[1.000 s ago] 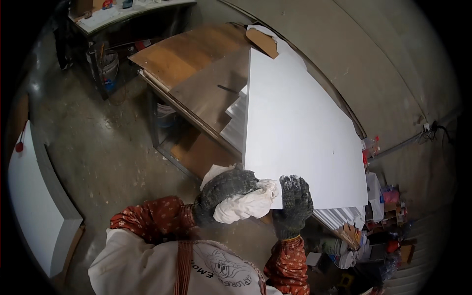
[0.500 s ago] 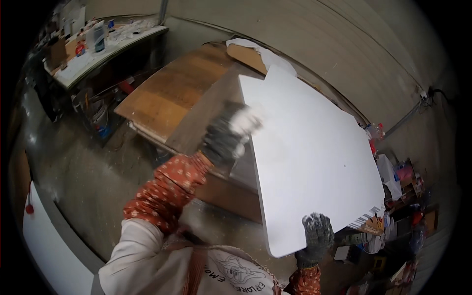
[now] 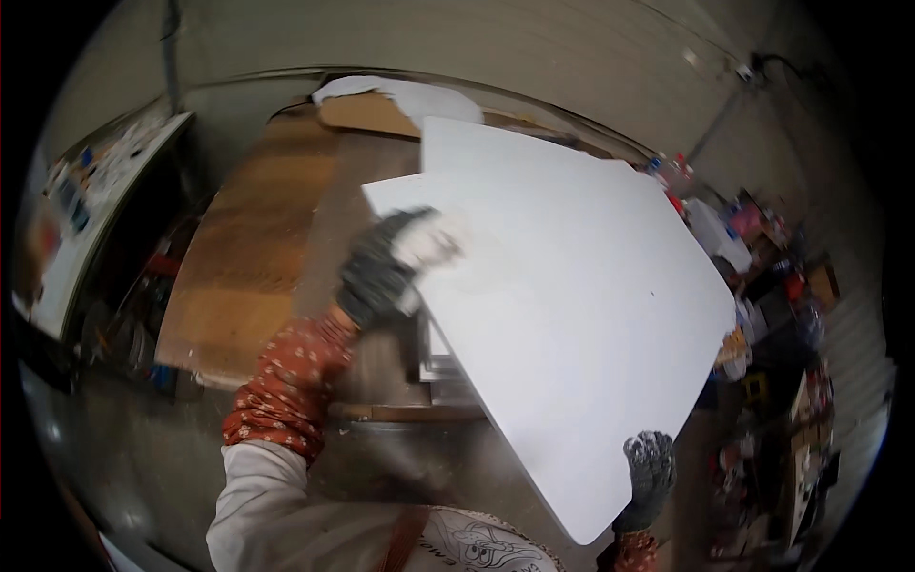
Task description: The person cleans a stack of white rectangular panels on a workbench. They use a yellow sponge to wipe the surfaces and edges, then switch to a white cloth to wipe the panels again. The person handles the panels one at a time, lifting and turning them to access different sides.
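A large white panel [image 3: 572,315] lies aslant over the worktable, its near corner jutting out toward me. My right hand [image 3: 651,472], in a dark grey glove with whitish fingertips, is closed over the panel's near right edge. On the panel's left side is my left hand [image 3: 376,267], also gloved and blurred by motion. It is closed on what looks like a wadded white cloth [image 3: 427,240], pressed against the panel's surface near the left edge. Another white panel [image 3: 448,138] shows past the far edge. Beneath the left edge, part of a stack [image 3: 440,357] is visible.
The wooden worktable [image 3: 253,238] extends left of the panel. At its back lie a brown board [image 3: 367,112] and white sheeting [image 3: 405,92]. A cluttered bench [image 3: 114,205] stands far left. Boxes and mixed items [image 3: 762,257] crowd the right side along the wall.
The view has turned to the right. The panel's near corner has swung rightward with my right hand on it. My left hand stays by the left edge, still blurred, with the white wad.
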Tool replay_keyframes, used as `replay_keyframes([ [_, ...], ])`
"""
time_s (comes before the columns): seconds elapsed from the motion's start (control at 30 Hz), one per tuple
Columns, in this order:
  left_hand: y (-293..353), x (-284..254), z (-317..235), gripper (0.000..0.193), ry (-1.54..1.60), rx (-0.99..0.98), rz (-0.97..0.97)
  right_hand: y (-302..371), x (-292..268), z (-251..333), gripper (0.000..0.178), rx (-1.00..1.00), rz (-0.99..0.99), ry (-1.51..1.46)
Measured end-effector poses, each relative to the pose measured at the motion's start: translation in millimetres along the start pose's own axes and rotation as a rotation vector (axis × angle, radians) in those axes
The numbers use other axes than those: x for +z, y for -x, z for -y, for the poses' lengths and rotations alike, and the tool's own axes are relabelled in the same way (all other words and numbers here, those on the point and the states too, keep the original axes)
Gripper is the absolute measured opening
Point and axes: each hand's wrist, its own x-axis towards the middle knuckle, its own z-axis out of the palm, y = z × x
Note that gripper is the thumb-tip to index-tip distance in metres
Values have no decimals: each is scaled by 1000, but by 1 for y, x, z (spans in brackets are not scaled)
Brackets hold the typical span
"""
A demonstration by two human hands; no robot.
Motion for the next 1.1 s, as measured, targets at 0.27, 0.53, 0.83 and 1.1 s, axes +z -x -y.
replay_keyframes([
  [0.27,-7,-170,158,45,-1602,-209,-289,5,22,-7,35,-5,-57,26],
  [0.53,-2,-115,133,37,-1078,125,-557,2,4,7,44,74,36,-103],
  [0.83,25,-92,50,43,-713,48,-575,12,10,-15,39,-33,-15,-223],
  [1.1,89,156,-171,29,-374,-667,-657,-2,43,-32,38,-387,63,-109],
])
